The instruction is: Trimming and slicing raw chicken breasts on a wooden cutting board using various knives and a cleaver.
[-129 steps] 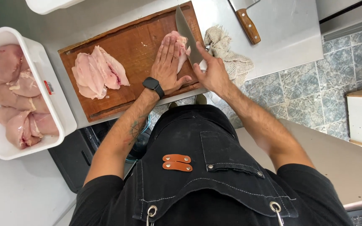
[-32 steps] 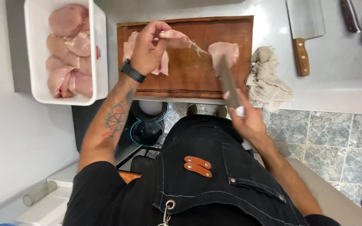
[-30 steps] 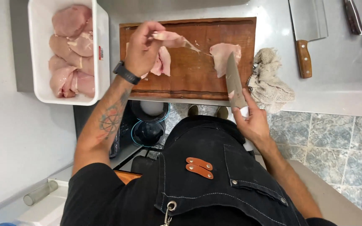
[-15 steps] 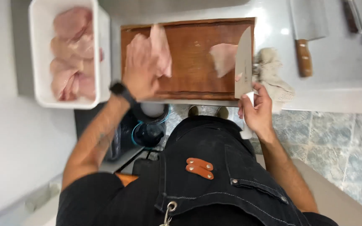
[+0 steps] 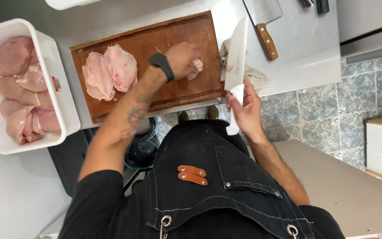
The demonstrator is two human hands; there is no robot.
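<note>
While the wooden cutting board (image 5: 155,62) now carries the cut slices stacked (image 5: 109,71) at its left end, where half a second ago one was being laid, the left hand (image 5: 182,57) has crossed right and closed on the small remaining chicken piece (image 5: 196,68); the right hand (image 5: 244,104) stays gripped on the white-handled knife (image 5: 236,66), so another cut looks due.

1. Oiled wooden cutting board (image 5: 173,90), reddish and matt.
2. Knife (image 5: 236,57): smooth steel blade, glossy white plastic handle.
3. Brushed metal worktop (image 5: 306,48).
4. White plastic tray (image 5: 65,110); wet, glossy raw chicken (image 5: 109,71).
</note>
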